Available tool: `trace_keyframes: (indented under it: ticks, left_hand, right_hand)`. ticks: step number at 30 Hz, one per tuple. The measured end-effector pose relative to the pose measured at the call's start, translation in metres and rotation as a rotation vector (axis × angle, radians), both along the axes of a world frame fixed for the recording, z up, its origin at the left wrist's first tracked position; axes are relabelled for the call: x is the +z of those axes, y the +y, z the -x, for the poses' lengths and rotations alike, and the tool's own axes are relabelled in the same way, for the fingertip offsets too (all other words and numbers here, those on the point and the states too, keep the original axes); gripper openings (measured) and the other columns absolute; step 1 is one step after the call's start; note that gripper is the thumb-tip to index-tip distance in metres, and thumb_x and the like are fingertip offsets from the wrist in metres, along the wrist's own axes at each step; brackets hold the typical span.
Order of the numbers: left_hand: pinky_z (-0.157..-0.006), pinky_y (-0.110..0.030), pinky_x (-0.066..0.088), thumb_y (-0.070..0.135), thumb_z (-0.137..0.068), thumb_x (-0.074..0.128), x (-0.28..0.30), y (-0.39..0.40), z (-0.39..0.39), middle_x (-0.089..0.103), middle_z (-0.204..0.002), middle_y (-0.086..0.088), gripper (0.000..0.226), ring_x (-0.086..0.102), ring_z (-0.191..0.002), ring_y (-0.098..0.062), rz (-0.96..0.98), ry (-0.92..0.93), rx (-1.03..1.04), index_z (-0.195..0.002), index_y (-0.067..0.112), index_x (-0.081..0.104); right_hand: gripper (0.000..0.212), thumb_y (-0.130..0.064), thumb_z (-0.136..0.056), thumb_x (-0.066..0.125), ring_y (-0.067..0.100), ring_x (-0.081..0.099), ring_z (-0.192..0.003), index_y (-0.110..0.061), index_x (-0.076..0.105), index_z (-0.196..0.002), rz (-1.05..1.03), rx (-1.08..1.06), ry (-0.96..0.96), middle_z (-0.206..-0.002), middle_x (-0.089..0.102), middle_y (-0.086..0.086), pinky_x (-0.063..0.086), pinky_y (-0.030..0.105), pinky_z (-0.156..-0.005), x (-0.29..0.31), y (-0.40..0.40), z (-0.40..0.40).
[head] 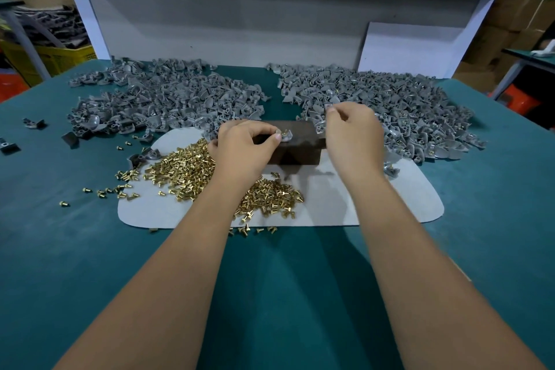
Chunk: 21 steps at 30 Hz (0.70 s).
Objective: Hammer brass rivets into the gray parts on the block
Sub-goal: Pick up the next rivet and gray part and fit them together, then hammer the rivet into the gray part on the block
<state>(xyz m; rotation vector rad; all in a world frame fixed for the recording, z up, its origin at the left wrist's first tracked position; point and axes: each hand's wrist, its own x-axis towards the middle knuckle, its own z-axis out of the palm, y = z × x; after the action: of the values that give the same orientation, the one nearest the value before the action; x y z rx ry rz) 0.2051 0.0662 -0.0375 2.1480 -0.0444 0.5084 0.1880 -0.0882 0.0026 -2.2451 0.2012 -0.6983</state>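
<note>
A gray part [286,137] lies on top of the dark block [295,141], a brass rivet [283,131] seated in it. The left hand [244,146] is nearer, fingers pinching the part and rivet from the left. The right hand [353,135] hangs over the block's right end, fingers pinched on a second gray piece [328,106]. Both forearms reach forward over the counter [285,294]. No hammer shows.

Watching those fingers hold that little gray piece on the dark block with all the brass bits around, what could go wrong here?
The left hand pinches the gray part on the block right at the rivet, so a hammer blow there could catch a fingertip. The part sits near the block's front edge and might tip off. The forearm lies over the brass rivet pile and could scatter it.
</note>
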Motion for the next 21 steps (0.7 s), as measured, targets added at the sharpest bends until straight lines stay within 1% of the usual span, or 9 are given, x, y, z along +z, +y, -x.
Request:
trace_keyframes:
  ticks: [2,4,6,8,11,14,16,19,21]
  left_hand:
    - [-0.102,-0.045,0.026,0.040,-0.088,0.068,0.000,-0.001,0.002,0.062,-0.102,0.023,0.007,0.044,-0.125,-0.015,-0.017,-0.007,0.013,-0.093,0.039,0.074]
    - [-0.101,-0.045,0.025,0.039,-0.088,0.068,-0.001,-0.002,0.003,0.064,-0.104,0.021,0.009,0.044,-0.125,-0.016,-0.030,-0.017,0.021,-0.095,0.038,0.074]
    - [-0.102,-0.046,0.025,0.039,-0.088,0.068,0.000,-0.002,0.004,0.066,-0.108,0.019,0.010,0.045,-0.125,-0.016,-0.033,-0.028,0.025,-0.096,0.037,0.075]
    - [-0.101,-0.043,0.022,0.039,-0.089,0.067,0.000,-0.003,0.005,0.066,-0.109,0.018,0.011,0.043,-0.126,-0.016,-0.033,-0.027,0.025,-0.096,0.037,0.075]
    - [-0.095,-0.038,0.019,0.040,-0.091,0.064,0.001,-0.004,0.006,0.057,-0.101,0.021,0.012,0.036,-0.127,-0.016,-0.064,0.001,0.023,-0.099,0.038,0.073]
    - [-0.092,-0.036,0.018,0.039,-0.091,0.064,0.001,-0.004,0.006,0.051,-0.095,0.023,0.011,0.036,-0.125,-0.016,-0.067,0.010,0.019,-0.098,0.038,0.072]
    - [-0.091,-0.035,0.018,0.039,-0.091,0.065,0.001,-0.004,0.006,0.051,-0.092,0.026,0.009,0.036,-0.124,-0.015,-0.077,0.008,0.021,-0.096,0.039,0.072]
    - [-0.091,-0.033,0.020,0.039,-0.088,0.068,0.002,-0.003,0.005,0.055,-0.092,0.025,0.008,0.036,-0.124,-0.015,-0.075,-0.009,0.025,-0.094,0.039,0.073]
    - [-0.098,-0.037,0.024,0.039,-0.087,0.069,0.001,-0.002,0.004,0.059,-0.095,0.020,0.008,0.037,-0.125,-0.015,-0.066,-0.021,0.032,-0.094,0.038,0.073]
  right_hand:
    - [0.023,-0.032,-0.090,0.048,0.020,0.054,-0.067,-0.017,0.058,-0.076,0.238,-0.058,0.246,-0.074,0.060,0.000,0.031,0.025,-0.052,0.010,-0.021,0.005]
    - [0.024,-0.038,-0.089,0.047,0.025,0.053,-0.073,-0.016,0.051,-0.081,0.474,-0.084,0.507,-0.078,0.055,0.003,0.036,0.029,-0.060,0.014,-0.036,0.015]
    - [0.021,-0.037,-0.089,0.049,0.027,0.049,-0.078,-0.016,0.046,-0.087,0.636,-0.083,0.666,-0.078,0.049,0.002,0.036,0.029,-0.063,0.012,-0.041,0.025]
    - [0.009,-0.022,-0.085,0.052,0.027,0.046,-0.077,-0.017,0.045,-0.086,0.667,-0.100,0.636,-0.072,0.042,0.000,0.033,0.026,-0.060,0.003,-0.041,0.033]
    - [0.006,-0.011,-0.084,0.050,0.027,0.043,-0.078,-0.015,0.045,-0.085,0.583,-0.118,0.529,-0.071,0.039,0.001,0.034,0.029,-0.062,-0.006,-0.040,0.039]
    - [0.013,-0.011,-0.086,0.050,0.022,0.043,-0.062,-0.010,0.043,-0.075,0.533,-0.112,0.454,-0.067,0.043,0.001,0.029,0.027,-0.052,-0.006,-0.046,0.037]
    - [0.019,-0.013,-0.084,0.053,0.019,0.044,-0.054,-0.013,0.043,-0.068,0.494,-0.109,0.418,-0.063,0.048,0.003,0.025,0.025,-0.047,-0.004,-0.051,0.036]
    - [0.009,-0.019,-0.083,0.056,0.020,0.049,-0.055,-0.014,0.054,-0.076,0.429,-0.130,0.353,-0.064,0.055,0.003,0.027,0.024,-0.047,-0.001,-0.056,0.036]
    - [0.012,-0.028,-0.086,0.057,0.020,0.050,-0.056,-0.018,0.060,-0.081,0.425,-0.167,0.291,-0.065,0.057,0.001,0.027,0.024,-0.046,0.001,-0.056,0.037]
